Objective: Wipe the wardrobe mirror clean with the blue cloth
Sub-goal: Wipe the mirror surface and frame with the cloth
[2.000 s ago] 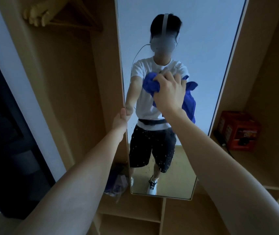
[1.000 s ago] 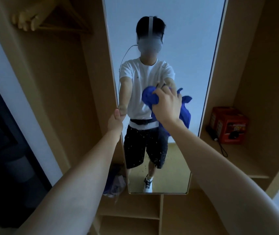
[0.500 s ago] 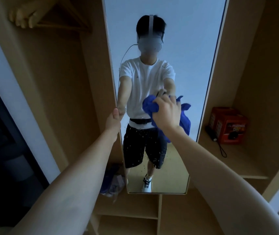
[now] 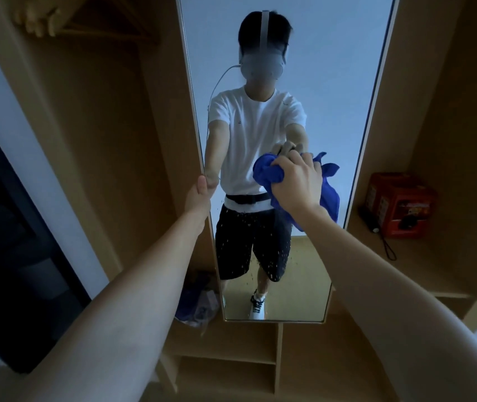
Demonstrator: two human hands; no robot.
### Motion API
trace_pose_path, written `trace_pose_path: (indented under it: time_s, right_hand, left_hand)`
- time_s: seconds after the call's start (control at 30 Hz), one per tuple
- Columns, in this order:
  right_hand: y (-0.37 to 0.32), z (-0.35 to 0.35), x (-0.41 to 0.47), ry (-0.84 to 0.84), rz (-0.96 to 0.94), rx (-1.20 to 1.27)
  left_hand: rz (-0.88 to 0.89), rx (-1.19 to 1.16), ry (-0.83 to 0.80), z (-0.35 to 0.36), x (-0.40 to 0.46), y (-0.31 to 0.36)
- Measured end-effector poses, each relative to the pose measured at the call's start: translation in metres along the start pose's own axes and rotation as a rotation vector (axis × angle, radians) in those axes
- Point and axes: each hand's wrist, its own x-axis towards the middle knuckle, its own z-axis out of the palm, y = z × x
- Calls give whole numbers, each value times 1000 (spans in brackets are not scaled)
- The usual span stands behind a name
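1. Light wooden wardrobe panels (image 4: 109,146) frame a tall, narrow mirror (image 4: 330,82) that stands upright in the middle of the view.
2. The left hand (image 4: 201,195) holds the mirror's left edge, thumb on the glass side and the other fingers hidden behind the frame; its grip is clamped on that edge.
3. The right hand (image 4: 296,181) presses a bunched blue cloth (image 4: 269,172) against the glass at about mid-height, right of centre; its grip is closed round the cloth, and loose folds hang below and to the right of the wrist.
4. Small pale specks dot the lower glass beneath the cloth.
5. On the right shelf (image 4: 422,265) sits a red box (image 4: 399,207), with a dark corded item just beside it on the left.
6. At the lower left, by the mirror's bottom corner, lies a crumpled plastic bag (image 4: 199,306).
7. A wooden hanger (image 4: 66,21) hangs at the upper left.
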Motion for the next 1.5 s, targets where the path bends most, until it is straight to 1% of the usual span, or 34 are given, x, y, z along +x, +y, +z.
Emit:
trace_pose_path:
  time_s: [0.07,0.13,0.17,0.23,0.33,0.4,0.5,0.53,0.57,0.67,0.73,0.77,0.83,0.9,0.93,1.03,1.07,1.2,1.27,1.33,1.43,1.5]
  right_hand:
    - [-3,-14,16,67,29,-9]
    - [-6,-25,34,152,103,-8]
    - [-6,-27,38,163,129,-4]
    - [-1,-21,32,111,119,4]
    - [9,3,-8,29,58,-74]
    - [11,11,-27,-42,75,-102]
    - [5,0,-16,-150,129,-67]
    - [2,-6,-7,-142,136,-51]
    - [-2,-15,4,-94,135,-41]
    - [-13,-37,44,95,144,-37]
    - [-13,-38,58,138,190,-21]
    - [-11,-34,55,148,197,-1]
    - [-4,-16,29,160,123,-41]
    - [5,5,-7,102,40,-126]
    - [7,11,-20,55,33,-140]
    - [3,4,-16,-61,133,-51]
    - [-1,-2,-7,-70,162,-13]
    - [-10,-34,43,137,221,49]
    - [-6,-38,59,166,257,62]
    - [1,-29,50,159,204,63]
    - [16,0,0,82,66,-39]
    - [19,9,-23,-1,79,-48]
  left_hand:
    - [3,-10,-4,0,-1,-1]
    - [12,-8,-7,1,-1,-1]
    - [18,0,-5,1,-1,-1]
    - [18,10,1,2,0,-1]
    - [14,0,7,2,2,-1]
    - [13,4,5,2,2,-1]
    - [17,6,4,2,1,-2]
    - [23,3,2,2,1,-2]
    - [31,4,-2,2,0,-2]
    - [53,12,-8,2,1,-4]
    - [45,0,-11,2,2,-5]
    - [34,-7,-11,2,3,-5]
    - [15,-21,-12,0,5,-4]
    - [5,-25,-23,-2,5,-3]
    - [5,-26,-29,-2,4,-3]
    - [14,-36,-23,0,3,-4]
    - [20,-33,-21,0,2,-4]
    - [28,-15,-23,0,2,-5]
    - [21,-6,-25,-1,3,-5]
    - [12,-8,-24,-1,5,-5]
    - [4,-26,-15,-1,5,-4]
    - [12,-27,-27,-1,5,-4]
